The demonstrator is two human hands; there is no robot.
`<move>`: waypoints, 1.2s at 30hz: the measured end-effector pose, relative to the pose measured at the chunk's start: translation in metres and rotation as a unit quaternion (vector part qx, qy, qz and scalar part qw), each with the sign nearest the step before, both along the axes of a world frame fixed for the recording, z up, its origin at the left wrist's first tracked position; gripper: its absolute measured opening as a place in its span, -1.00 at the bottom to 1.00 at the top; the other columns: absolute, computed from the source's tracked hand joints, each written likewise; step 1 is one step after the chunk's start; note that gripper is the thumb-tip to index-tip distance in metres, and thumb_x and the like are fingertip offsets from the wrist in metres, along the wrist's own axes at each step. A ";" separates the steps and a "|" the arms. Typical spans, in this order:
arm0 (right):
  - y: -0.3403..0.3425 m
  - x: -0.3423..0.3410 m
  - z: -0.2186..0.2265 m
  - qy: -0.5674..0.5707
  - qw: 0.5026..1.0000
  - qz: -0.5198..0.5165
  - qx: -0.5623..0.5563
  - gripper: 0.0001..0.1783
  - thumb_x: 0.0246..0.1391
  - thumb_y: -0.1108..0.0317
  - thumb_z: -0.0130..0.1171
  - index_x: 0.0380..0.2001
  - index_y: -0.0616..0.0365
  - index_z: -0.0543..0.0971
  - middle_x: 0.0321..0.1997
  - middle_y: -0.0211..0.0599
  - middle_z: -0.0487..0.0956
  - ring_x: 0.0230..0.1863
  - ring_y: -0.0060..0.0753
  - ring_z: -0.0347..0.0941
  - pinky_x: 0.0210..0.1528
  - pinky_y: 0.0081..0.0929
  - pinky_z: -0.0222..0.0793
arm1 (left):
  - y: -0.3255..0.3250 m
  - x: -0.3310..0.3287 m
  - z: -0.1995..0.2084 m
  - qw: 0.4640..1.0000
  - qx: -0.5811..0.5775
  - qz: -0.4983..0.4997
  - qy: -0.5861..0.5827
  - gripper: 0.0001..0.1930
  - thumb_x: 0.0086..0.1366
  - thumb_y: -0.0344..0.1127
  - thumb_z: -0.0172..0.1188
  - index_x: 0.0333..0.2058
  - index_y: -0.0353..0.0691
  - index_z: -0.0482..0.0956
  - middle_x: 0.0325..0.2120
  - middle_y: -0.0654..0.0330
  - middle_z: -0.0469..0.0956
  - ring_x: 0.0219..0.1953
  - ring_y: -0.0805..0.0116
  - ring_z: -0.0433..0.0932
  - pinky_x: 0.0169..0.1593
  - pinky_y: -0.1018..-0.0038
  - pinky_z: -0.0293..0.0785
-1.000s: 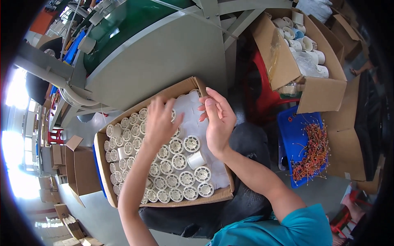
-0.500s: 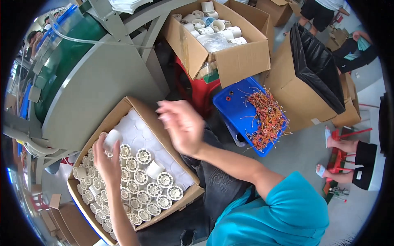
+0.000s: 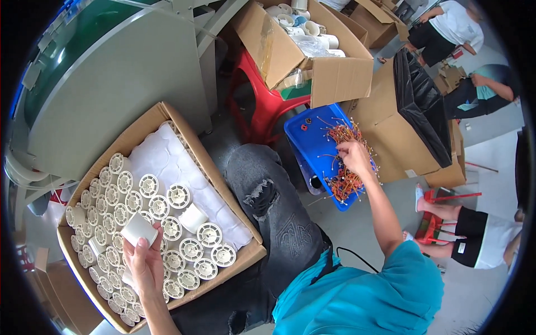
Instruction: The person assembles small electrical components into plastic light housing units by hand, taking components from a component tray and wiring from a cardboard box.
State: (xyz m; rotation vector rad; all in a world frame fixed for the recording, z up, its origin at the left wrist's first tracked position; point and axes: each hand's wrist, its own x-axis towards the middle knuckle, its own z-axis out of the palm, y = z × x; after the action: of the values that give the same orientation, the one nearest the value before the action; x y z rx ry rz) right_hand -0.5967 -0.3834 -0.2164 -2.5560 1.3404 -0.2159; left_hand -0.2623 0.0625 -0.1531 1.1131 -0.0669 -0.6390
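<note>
My left hand (image 3: 144, 262) grips a smooth white plastic cylinder (image 3: 138, 228) over an open cardboard box (image 3: 207, 167). Standing in that box are rows of cream round plastic parts (image 3: 159, 206) with spoked ends. One white cylinder (image 3: 192, 218) lies on its side among them. To the right, my right hand (image 3: 354, 159) reaches into a heap of thin orange-red wires (image 3: 341, 187) with small metal ends, its fingers pinched together on the wires. How many it holds is hidden. The wires lie in a blue plastic tray (image 3: 307, 142).
A red stool (image 3: 262, 114) carries a cardboard box (image 3: 341, 81) of white cylinders. Beside the tray stands a carton with a black liner (image 3: 421, 100). A grey machine frame (image 3: 123, 78) rises at the left. Other people (image 3: 474, 229) are at the far right.
My right hand has gone from beside the parts box to the wires in the blue tray. My left hand has come nearer with the white cylinder, now tilted. The whole view has shifted.
</note>
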 end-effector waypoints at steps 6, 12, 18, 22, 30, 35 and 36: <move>0.005 0.008 -0.003 0.186 0.983 0.003 -0.002 -0.71 -0.15 0.55 0.21 -0.29 0.08 0.72 -0.12 0.00 0.58 -0.04 0.07 0.54 0.02 -0.08 0.46 | 0.003 -0.004 0.004 1.000 0.005 -0.004 -0.003 -0.20 0.13 -0.30 0.42 0.23 -0.49 0.17 -0.03 0.02 0.42 -0.09 0.22 0.60 0.06 0.31 0.63; -0.016 -0.014 -0.021 -0.236 0.969 -0.070 -0.031 -0.93 0.06 0.54 0.18 -0.39 0.23 0.63 -0.30 -0.26 0.59 -0.27 -0.40 0.51 -0.18 -0.47 0.41 | 0.000 -0.008 0.008 1.000 0.004 0.009 0.007 -0.29 0.18 -0.26 0.37 0.18 -0.50 0.23 -0.10 0.05 0.44 -0.16 0.27 0.60 -0.03 0.37 0.63; 0.040 0.060 0.054 -0.508 0.847 -0.071 0.139 -0.90 0.33 0.36 0.02 -0.22 0.15 0.43 -0.43 -0.33 0.54 -0.44 -0.55 0.51 -0.44 -0.60 0.44 | 0.002 -0.010 0.009 0.999 0.022 -0.024 -0.032 -0.32 0.12 0.00 0.39 0.03 -0.42 0.39 -0.18 0.07 0.47 -0.25 0.32 0.55 -0.21 0.45 0.54; 0.113 0.150 0.066 -0.404 0.862 0.098 0.288 -0.85 0.29 0.30 0.10 -0.27 0.16 0.50 -0.45 -0.34 0.54 -0.50 -0.54 0.51 -0.49 -0.53 0.43 | -0.005 -0.010 0.016 0.919 0.184 -0.144 -0.318 -0.36 -0.09 0.11 0.44 -0.23 -0.34 0.53 -0.08 0.01 0.42 -0.08 0.18 0.50 -0.02 0.25 0.47; 0.257 0.301 0.100 -0.242 0.734 0.531 0.348 -0.80 0.07 0.50 0.11 -0.24 0.29 0.62 -0.21 -0.01 0.59 -0.13 0.02 0.53 -0.08 -0.20 0.43 | -0.003 -0.017 0.021 0.833 0.382 -0.052 -0.397 -0.42 -0.10 -0.22 0.51 -0.12 -0.25 0.43 -0.06 -0.04 0.53 -0.03 0.08 0.55 0.03 0.25 0.47; 0.254 0.304 0.097 -0.289 0.685 0.413 0.525 -0.71 0.04 0.63 0.17 -0.12 0.31 0.62 -0.21 -0.22 0.60 -0.22 -0.43 0.57 -0.15 -0.49 0.49 | 0.009 0.003 0.022 0.854 0.323 -0.002 -0.407 -0.42 -0.06 -0.31 0.51 -0.11 -0.25 0.36 -0.32 0.17 0.58 -0.26 0.37 0.59 -0.12 0.41 0.52; 0.255 0.304 0.087 -0.288 0.685 0.378 0.553 -0.69 0.04 0.66 0.16 -0.10 0.32 0.61 -0.20 -0.26 0.60 -0.25 -0.50 0.57 -0.19 -0.53 0.51 | 0.012 0.002 0.027 0.865 0.310 -0.012 -0.394 -0.43 -0.07 -0.34 0.51 -0.12 -0.24 0.36 -0.33 0.19 0.59 -0.27 0.40 0.59 -0.12 0.43 0.52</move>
State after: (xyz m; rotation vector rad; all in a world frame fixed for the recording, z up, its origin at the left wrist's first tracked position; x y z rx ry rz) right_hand -0.2928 -0.1286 -0.1292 -1.5071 -0.0245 -0.0059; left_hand -0.2602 0.0741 -0.1265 1.9554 -0.6157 -0.1743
